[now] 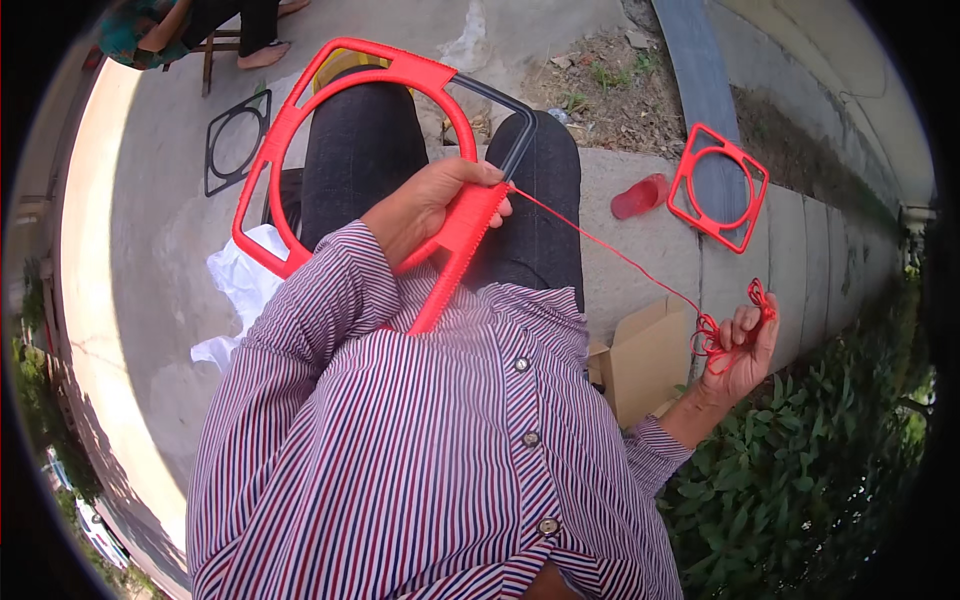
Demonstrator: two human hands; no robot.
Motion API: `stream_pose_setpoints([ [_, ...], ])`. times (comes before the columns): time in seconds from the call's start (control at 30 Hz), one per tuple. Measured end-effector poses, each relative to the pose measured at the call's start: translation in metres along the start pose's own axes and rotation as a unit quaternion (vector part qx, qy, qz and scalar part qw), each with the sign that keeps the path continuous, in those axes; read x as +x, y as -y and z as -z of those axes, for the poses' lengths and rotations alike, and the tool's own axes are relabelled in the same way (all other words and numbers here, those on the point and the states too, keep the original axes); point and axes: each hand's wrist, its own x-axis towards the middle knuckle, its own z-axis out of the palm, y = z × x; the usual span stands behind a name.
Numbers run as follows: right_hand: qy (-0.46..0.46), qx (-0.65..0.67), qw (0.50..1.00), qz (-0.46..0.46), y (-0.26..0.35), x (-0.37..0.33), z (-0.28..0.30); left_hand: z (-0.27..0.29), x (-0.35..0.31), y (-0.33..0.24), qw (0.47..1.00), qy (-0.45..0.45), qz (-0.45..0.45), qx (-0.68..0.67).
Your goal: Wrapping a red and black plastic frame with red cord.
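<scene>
A square frame (462, 232) with a round ring inside it rests across my lap. Red cord wraps most of it, and one far-right corner stays bare black. My left hand (430, 203) grips its right side, thumb on top, just where the red wrapping meets the black. From that spot a taut red cord (610, 243) runs to my right hand (745, 360). Held out to the right, that hand is closed around a loose looped bundle of the same cord, with loops hanging past the fingers.
A finished red frame (686, 192) and a red slipper (640, 196) lie on the right. An open cardboard box (645, 360) stands beside my right hip, near leafy bushes (800, 480). At left are a black frame (238, 143) and a white plastic bag (243, 285). Another person (150, 30) sits far left.
</scene>
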Motion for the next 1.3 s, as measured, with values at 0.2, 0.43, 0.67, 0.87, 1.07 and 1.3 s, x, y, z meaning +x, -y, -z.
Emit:
stream_pose_setpoints([
  [0.2,0.490,-0.389,0.772,-0.111,-0.128,-0.002,-0.100,-0.006,-0.021,-0.003,0.999,0.044,0.020,0.000],
  [0.43,0.233,-0.108,0.949,-0.183,-0.175,0.041,-0.140,-0.004,-0.018,0.006,0.997,0.074,0.028,0.000],
  [0.67,0.188,-0.157,0.952,-0.185,-0.190,0.054,-0.149,-0.008,-0.012,0.006,0.996,0.075,0.017,0.036],
  [0.87,0.175,-0.221,0.958,-0.050,-0.146,0.052,-0.118,-0.008,-0.012,0.007,0.998,0.055,0.018,0.020],
  [1.07,0.228,-0.087,0.961,-0.126,-0.091,0.037,-0.043,-0.002,-0.009,0.005,0.999,0.044,0.014,0.005],
  [1.3,0.139,0.106,0.960,-0.219,-0.070,-0.025,0.033,-0.001,-0.007,-0.002,0.999,0.027,0.013,-0.022],
])
